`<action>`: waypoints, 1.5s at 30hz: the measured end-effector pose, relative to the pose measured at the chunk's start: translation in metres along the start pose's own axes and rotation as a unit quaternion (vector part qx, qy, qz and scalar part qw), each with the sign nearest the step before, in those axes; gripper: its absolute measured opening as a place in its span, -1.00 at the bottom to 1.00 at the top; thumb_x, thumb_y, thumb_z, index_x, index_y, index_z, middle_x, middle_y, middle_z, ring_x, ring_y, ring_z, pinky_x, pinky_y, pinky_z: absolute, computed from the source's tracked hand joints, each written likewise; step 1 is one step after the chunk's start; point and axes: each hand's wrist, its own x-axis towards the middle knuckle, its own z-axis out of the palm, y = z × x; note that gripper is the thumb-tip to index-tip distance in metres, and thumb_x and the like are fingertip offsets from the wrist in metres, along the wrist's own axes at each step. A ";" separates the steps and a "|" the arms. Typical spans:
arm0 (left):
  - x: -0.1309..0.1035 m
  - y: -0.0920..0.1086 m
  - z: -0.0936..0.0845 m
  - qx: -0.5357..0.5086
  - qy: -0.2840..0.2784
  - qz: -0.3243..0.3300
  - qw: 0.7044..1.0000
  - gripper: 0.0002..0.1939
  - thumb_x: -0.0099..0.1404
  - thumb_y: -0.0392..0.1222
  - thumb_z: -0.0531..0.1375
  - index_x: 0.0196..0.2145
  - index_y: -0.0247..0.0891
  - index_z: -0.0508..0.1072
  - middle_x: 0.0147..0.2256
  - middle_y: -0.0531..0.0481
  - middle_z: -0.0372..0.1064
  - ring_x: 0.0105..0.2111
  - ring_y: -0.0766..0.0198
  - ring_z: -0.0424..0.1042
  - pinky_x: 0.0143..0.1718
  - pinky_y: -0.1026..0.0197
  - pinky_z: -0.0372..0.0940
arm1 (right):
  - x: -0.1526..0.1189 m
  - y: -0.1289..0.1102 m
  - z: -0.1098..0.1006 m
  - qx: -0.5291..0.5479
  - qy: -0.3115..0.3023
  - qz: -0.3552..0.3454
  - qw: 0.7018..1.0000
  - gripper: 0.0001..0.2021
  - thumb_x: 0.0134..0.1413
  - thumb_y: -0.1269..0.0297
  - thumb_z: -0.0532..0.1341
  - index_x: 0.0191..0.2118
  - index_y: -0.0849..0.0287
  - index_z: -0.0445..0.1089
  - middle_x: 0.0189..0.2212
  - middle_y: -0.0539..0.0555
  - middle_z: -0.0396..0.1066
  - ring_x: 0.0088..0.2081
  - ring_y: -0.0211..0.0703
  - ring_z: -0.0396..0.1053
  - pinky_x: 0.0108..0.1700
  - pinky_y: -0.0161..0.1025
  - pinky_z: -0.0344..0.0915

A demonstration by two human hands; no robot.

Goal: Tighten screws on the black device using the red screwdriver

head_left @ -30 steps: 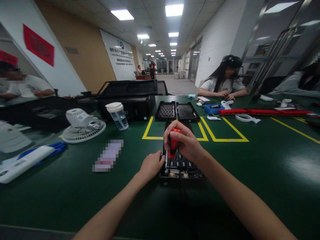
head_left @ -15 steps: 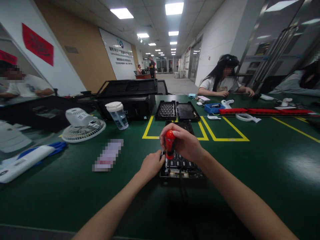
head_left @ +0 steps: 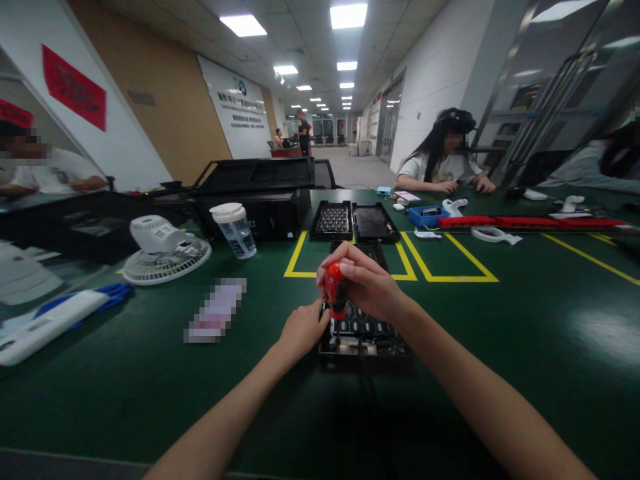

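My right hand is closed round the red-and-black handle of a screwdriver, held nearly upright. The handle stands over the left side of a black plastic case; where its tip sits is hidden. Rows of dark round cells and some wiring show inside the case. At the case's left edge, my left hand grips the rim, its thumb close below the screwdriver handle. My right hand and wrist cover much of the case's far part.
Behind stands an open black case in a yellow-taped frame. To the left are a lidded cup, a white fan and a blurred flat item. A blue tray lies at the right, near a co-worker.
My right hand and the screwdriver have shifted slightly left, and the handle has tilted a little. My left hand stays at the case's edge. The co-worker's hand on the right has moved inward.
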 end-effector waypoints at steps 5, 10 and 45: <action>0.000 0.001 -0.001 -0.002 -0.002 0.000 1.000 -0.61 0.30 -0.03 -0.14 -0.11 -0.20 0.34 -0.27 -0.12 0.46 -0.25 0.14 0.45 -0.26 0.21 0.24 | -0.001 -0.001 -0.001 -0.009 0.008 -0.004 1.000 -0.91 0.11 0.33 0.09 -0.24 0.18 0.22 -0.35 0.04 0.31 -0.39 -0.28 0.31 -0.31 -0.25 0.28; -0.001 0.001 -0.001 -0.006 0.003 0.009 1.000 -0.62 0.30 -0.03 -0.14 -0.10 -0.20 0.33 -0.28 -0.12 0.46 -0.26 0.13 0.45 -0.28 0.21 0.24 | -0.001 -0.003 0.000 -0.019 0.014 0.000 1.000 -0.91 0.09 0.33 0.13 -0.27 0.16 0.22 -0.35 0.02 0.30 -0.37 -0.27 0.32 -0.32 -0.26 0.31; -0.003 0.005 -0.006 -0.018 -0.010 -0.011 1.000 -0.69 0.29 -0.05 -0.11 -0.23 -0.22 0.34 -0.26 -0.11 0.45 -0.23 0.15 0.44 -0.24 0.22 0.22 | 0.000 -0.010 -0.004 -0.242 0.078 -0.099 0.962 -0.89 0.05 0.30 0.18 -0.38 0.21 0.23 -0.41 0.00 0.21 -0.37 -0.31 0.24 -0.33 -0.33 0.24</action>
